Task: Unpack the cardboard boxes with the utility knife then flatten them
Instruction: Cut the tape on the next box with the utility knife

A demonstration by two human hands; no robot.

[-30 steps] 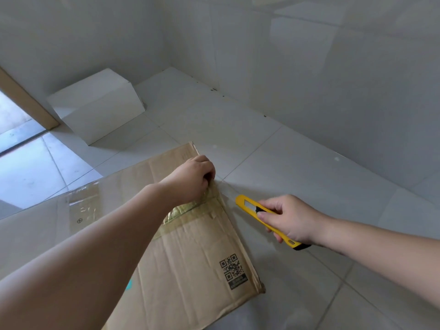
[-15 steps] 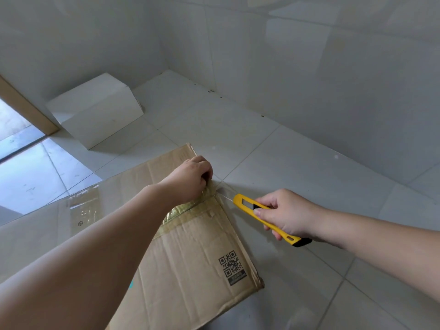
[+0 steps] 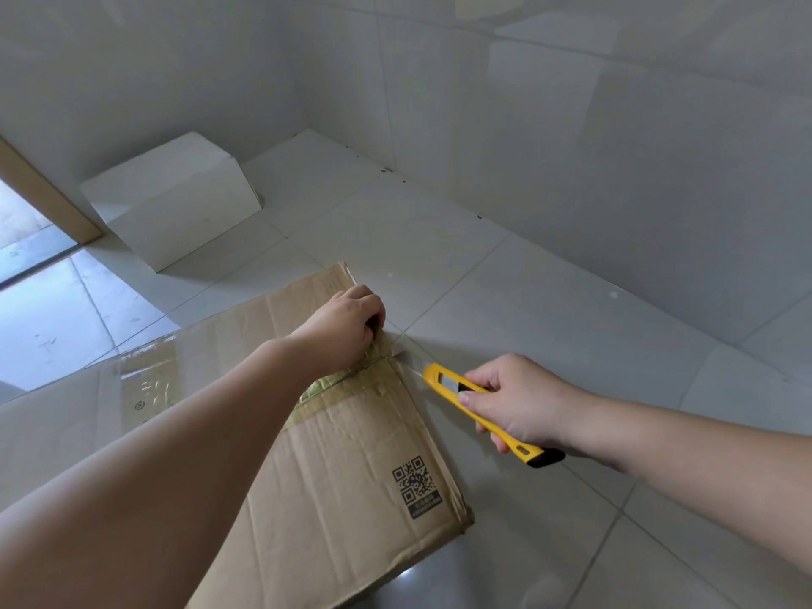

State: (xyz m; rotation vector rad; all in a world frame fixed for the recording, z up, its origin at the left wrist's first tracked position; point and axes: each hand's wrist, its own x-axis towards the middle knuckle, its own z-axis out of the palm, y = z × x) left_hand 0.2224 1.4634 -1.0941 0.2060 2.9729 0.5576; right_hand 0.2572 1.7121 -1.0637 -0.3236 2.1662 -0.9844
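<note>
A brown cardboard box [image 3: 351, 468] lies on the tiled floor, with clear tape across its top and a QR code near its right edge. My left hand [image 3: 342, 327] has its fingers curled over the box's right edge at the taped seam, gripping it. My right hand [image 3: 514, 402] grips a yellow utility knife [image 3: 483, 415]. Its blade is out and the tip reaches the tape at the box's edge, just below my left hand.
A white box [image 3: 175, 204] stands on the floor near the back left corner. Tiled walls [image 3: 571, 147] close the space behind and to the right. A wooden door frame [image 3: 39, 195] and a doorway lie at the far left.
My right hand moved the knife left toward the box, and the blade now shows, its tip at the taped seam. My left hand stayed on the box edge.
</note>
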